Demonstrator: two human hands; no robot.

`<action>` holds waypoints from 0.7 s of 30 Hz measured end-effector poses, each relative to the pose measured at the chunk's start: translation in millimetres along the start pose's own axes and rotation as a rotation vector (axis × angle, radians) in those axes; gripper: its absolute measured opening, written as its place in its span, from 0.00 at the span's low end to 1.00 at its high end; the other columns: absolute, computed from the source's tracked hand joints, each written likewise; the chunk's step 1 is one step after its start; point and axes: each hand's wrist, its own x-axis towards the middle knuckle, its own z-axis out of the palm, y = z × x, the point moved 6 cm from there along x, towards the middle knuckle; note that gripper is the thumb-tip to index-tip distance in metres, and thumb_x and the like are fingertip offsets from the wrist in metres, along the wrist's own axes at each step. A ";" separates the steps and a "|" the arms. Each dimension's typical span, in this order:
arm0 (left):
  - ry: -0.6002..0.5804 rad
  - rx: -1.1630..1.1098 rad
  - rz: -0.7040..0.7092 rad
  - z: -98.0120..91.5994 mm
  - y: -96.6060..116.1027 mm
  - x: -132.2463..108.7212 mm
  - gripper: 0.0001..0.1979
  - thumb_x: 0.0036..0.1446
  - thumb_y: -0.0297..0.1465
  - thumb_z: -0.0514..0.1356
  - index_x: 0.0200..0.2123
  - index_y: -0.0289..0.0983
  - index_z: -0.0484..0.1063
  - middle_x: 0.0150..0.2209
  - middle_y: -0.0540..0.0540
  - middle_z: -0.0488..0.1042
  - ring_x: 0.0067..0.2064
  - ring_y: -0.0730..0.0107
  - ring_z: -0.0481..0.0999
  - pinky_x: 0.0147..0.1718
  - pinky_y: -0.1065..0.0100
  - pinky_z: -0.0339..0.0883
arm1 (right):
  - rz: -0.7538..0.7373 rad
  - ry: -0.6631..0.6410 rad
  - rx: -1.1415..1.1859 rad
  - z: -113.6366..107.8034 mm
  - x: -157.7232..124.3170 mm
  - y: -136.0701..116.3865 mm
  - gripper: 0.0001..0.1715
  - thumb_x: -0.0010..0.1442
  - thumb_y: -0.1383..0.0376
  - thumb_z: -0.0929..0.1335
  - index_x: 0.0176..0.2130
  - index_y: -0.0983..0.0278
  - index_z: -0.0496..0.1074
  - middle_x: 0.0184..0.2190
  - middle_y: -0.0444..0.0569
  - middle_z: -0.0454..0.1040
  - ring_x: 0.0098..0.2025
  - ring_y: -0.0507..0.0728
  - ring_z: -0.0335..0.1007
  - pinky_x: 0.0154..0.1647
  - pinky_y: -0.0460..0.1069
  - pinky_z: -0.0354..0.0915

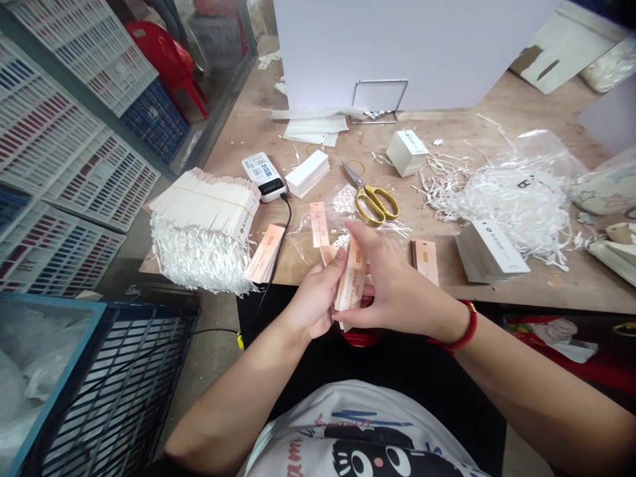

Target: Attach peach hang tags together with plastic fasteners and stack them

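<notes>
Both hands meet at the near edge of a wooden table (497, 106), holding a small stack of pink paper tags (350, 281). My left hand (313, 301) grips the stack from the left, fingers curled round it. My right hand (392, 285), with a red band on the wrist, closes on it from the right with the thumb on top. Loose pink tags (318, 224) lie just beyond the hands. Another pink stack (265, 253) and a further one (426, 260) sit to either side.
A big bundle of white tags with strings (203, 232) lies at the left, next to a power bank (263, 175) with a black cable. Gold-handled scissors (372, 199), a bag of white strings (517, 199), white tag stacks (489, 250) and a white board (397, 46) stand beyond. Blue crate (99, 384) at lower left.
</notes>
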 end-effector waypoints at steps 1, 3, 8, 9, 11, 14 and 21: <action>0.010 0.023 -0.002 -1.0 0.8 2.2 0.18 0.62 0.42 0.64 0.45 0.33 0.74 0.30 0.44 0.79 0.24 0.68 0.78 0.24 0.69 0.74 | 0.010 0.004 0.011 1.2 1.5 4.3 0.74 0.40 0.52 0.81 0.73 0.55 0.42 0.69 0.60 0.55 0.67 0.76 0.56 0.65 0.73 0.59; 0.023 0.048 -0.008 -3.6 1.5 5.7 0.17 0.62 0.41 0.63 0.45 0.32 0.73 0.31 0.44 0.79 0.22 0.71 0.76 0.20 0.71 0.71 | 0.065 0.009 0.094 1.0 5.2 17.5 0.72 0.40 0.49 0.81 0.72 0.58 0.47 0.67 0.60 0.60 0.66 0.75 0.59 0.64 0.72 0.62; 0.001 0.057 -0.051 -8.3 1.4 7.5 0.17 0.65 0.41 0.60 0.49 0.33 0.73 0.37 0.41 0.81 0.22 0.74 0.76 0.17 0.74 0.68 | 0.344 0.005 0.333 -8.9 15.5 61.3 0.21 0.61 0.52 0.69 0.49 0.61 0.79 0.44 0.52 0.81 0.46 0.66 0.79 0.51 0.62 0.75; -0.007 0.075 -0.063 -8.2 1.6 6.9 0.19 0.66 0.42 0.59 0.50 0.34 0.73 0.38 0.40 0.81 0.23 0.73 0.76 0.17 0.75 0.68 | 0.380 -0.008 0.343 -10.3 17.3 66.7 0.17 0.62 0.54 0.69 0.43 0.61 0.81 0.39 0.51 0.82 0.42 0.64 0.79 0.48 0.61 0.75; -0.017 0.126 -0.070 -7.5 3.3 5.9 0.22 0.67 0.45 0.56 0.52 0.33 0.72 0.39 0.38 0.81 0.22 0.73 0.77 0.17 0.75 0.68 | 0.431 -0.022 0.367 -11.5 19.9 73.8 0.13 0.60 0.56 0.70 0.37 0.61 0.81 0.33 0.49 0.82 0.37 0.62 0.79 0.45 0.59 0.76; -0.008 0.203 -0.052 -6.9 6.8 5.2 0.22 0.67 0.43 0.57 0.53 0.32 0.72 0.40 0.35 0.82 0.22 0.71 0.78 0.16 0.75 0.68 | 0.510 -0.006 0.479 -8.2 21.2 81.1 0.09 0.56 0.59 0.73 0.34 0.62 0.81 0.32 0.49 0.82 0.33 0.59 0.78 0.40 0.56 0.77; 0.021 0.281 -0.007 -9.8 9.9 5.0 0.18 0.64 0.35 0.60 0.52 0.30 0.71 0.41 0.34 0.82 0.22 0.71 0.78 0.17 0.75 0.69 | 0.610 -0.064 0.637 1.1 21.6 90.2 0.07 0.53 0.59 0.76 0.32 0.60 0.81 0.31 0.48 0.82 0.33 0.56 0.78 0.39 0.53 0.78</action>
